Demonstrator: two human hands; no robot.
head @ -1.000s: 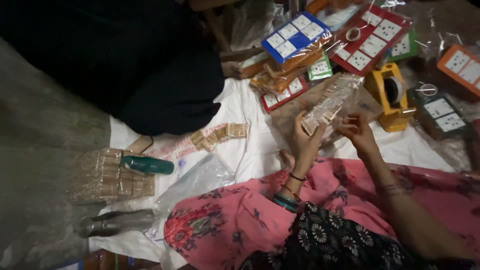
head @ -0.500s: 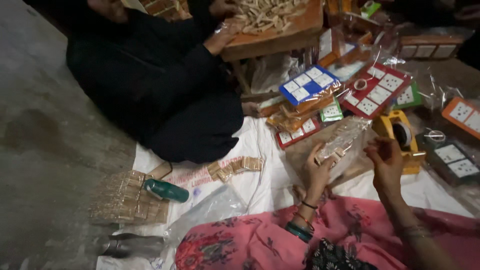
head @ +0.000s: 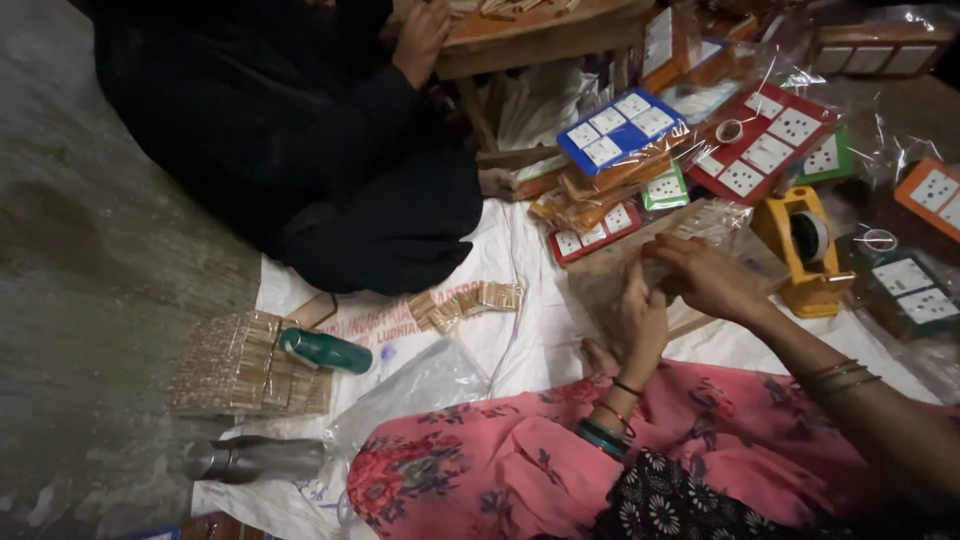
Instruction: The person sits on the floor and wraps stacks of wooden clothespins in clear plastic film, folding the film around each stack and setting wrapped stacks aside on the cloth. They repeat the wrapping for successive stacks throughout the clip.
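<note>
Both my hands hold a clear plastic packet (head: 712, 222) with small wooden pieces inside, above a low wooden board (head: 620, 262). My left hand (head: 640, 322) grips its near end from below, bangles on the wrist. My right hand (head: 706, 277) closes over the packet from the right. My pink flowered clothing (head: 560, 460) fills the bottom of the view.
A person in black (head: 300, 150) sits opposite, a hand (head: 422, 40) on a wooden table (head: 540, 35). Coloured cards with white squares (head: 620, 128) lie about, with a yellow tape dispenser (head: 805, 250), stacked wooden sticks (head: 245, 365), a green bottle (head: 325, 350) and a steel bottle (head: 255, 458).
The view has shifted down and left. My hands have lowered the packet toward the wooden board and closed in around it.
</note>
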